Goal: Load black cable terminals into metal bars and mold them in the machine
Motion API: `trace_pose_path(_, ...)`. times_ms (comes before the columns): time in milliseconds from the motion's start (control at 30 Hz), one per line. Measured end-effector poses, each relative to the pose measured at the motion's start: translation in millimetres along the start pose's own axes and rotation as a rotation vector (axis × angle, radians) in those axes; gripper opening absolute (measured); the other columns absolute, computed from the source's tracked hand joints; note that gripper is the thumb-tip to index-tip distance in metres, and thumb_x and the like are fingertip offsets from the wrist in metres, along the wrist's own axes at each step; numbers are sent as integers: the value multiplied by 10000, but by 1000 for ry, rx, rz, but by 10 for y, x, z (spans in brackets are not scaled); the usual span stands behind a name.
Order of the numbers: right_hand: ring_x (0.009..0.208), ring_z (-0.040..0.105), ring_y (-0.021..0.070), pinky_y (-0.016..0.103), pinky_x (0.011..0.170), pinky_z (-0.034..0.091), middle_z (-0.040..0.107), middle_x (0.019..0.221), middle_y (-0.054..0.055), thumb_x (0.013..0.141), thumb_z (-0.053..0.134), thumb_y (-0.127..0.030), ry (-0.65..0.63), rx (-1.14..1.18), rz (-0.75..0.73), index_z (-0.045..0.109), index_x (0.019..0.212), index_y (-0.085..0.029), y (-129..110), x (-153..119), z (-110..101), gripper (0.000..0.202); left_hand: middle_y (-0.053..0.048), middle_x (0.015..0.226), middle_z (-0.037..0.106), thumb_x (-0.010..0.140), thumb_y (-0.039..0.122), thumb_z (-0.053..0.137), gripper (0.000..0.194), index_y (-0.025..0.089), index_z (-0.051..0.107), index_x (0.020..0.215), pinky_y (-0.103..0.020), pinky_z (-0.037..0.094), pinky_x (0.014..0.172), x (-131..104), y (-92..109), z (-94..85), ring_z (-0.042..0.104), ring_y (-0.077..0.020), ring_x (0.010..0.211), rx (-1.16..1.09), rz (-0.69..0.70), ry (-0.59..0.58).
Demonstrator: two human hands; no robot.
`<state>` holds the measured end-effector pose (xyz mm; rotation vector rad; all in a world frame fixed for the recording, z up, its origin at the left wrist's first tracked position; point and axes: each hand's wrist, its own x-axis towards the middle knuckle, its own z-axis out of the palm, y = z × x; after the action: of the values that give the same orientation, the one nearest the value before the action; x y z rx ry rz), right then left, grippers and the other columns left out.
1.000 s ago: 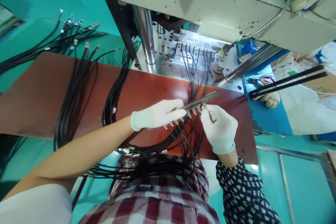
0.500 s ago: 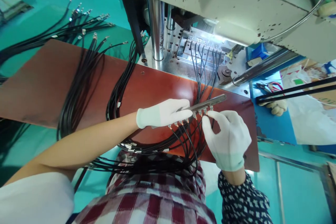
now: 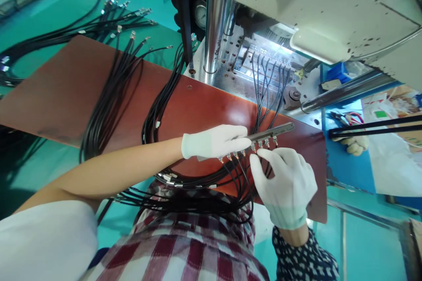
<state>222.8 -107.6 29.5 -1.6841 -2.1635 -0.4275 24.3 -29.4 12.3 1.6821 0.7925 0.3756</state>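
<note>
My left hand (image 3: 219, 141), in a white glove, is closed around a narrow grey metal bar (image 3: 280, 130) held slantwise over the reddish-brown board. Along the bar's near edge sits a row of small metal cable terminals (image 3: 267, 142), with black cables (image 3: 242, 175) hanging from them towards my lap. My right hand (image 3: 286, 186), gloved too, pinches thumb and forefinger at one of the middle terminals; the fingertips partly hide it. More black cables (image 3: 194, 182) curve across the board's front edge and over my lap.
Behind the bar stands a press with steel columns (image 3: 214, 30); thin cables run into its lit metal fixture (image 3: 247, 68). Cable bundles (image 3: 110, 96) lie across the brown board (image 3: 49, 92) at left. Pliers (image 3: 352, 118) and a glove (image 3: 356, 144) rest on a blue surface at right.
My right hand's pinch has shifted left along the bar to a terminal nearer my left hand. The left hand keeps its hold on the bar. The whole view has shifted slightly.
</note>
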Motion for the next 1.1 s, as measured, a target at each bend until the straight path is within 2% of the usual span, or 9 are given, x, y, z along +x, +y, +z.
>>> trace_pose_path(67,740,569,193,346,688,345,654,812,15,888,678,-331,-27,-22,-11,728,812,-245,-47,19,15,125,43,702,513,1004,486,400,376,185,421,780,-234,415,555,5,-4,1,529,-94,578,-1,12,4)
trace_pose_path(267,693,533,185,332,675,361,580,705,15,852,640,-246,6,9,12,614,645,-215,-92,83,122,211,45,663,467,1002,472,392,387,185,399,743,-235,370,569,23,-46,4,471,-91,589,58,73,36)
trace_pose_path(400,755,564,198,337,708,357,659,836,27,900,665,-324,-47,13,-5,725,852,-220,-75,50,19,129,39,713,528,991,509,397,385,187,427,782,-235,383,537,17,-62,15,516,-90,561,-43,20,8)
trace_pose_path(500,754,551,209,350,699,329,664,841,28,907,673,-395,-84,25,-58,757,930,-240,-91,50,-73,179,46,675,480,992,497,403,391,188,413,753,-240,372,558,21,-67,24,473,-93,578,-7,39,40)
trace_pose_path(633,685,493,196,348,655,289,570,693,2,901,648,-321,-180,74,-106,724,762,-250,-138,110,-55,173,46,663,442,997,467,399,389,186,392,728,-256,343,587,29,-69,31,422,-97,605,28,75,66)
trace_pose_path(733,668,463,184,343,654,292,491,637,-2,864,644,-259,-156,62,-91,623,620,-225,-174,143,21,247,47,669,455,992,475,409,386,187,393,734,-260,342,593,26,-63,38,436,-100,612,-7,58,61)
trace_pose_path(900,687,475,179,336,680,311,506,648,5,858,636,-249,-109,54,-86,553,580,-208,-206,132,109,293,54,643,438,992,470,425,392,190,373,722,-264,336,602,23,-58,45,418,-99,610,-15,56,72)
trace_pose_path(1000,707,492,187,337,689,315,540,677,10,884,629,-261,-130,56,-86,593,622,-211,-191,106,77,269,53,637,445,992,466,416,388,192,370,721,-265,335,587,21,-63,42,420,-98,596,-15,51,72)
trace_pose_path(1100,782,535,209,348,714,319,631,815,24,909,644,-304,-167,31,-80,717,860,-224,-176,69,-23,118,52,644,469,987,480,413,385,194,379,731,-257,354,574,16,-63,37,453,-96,582,-45,29,58)
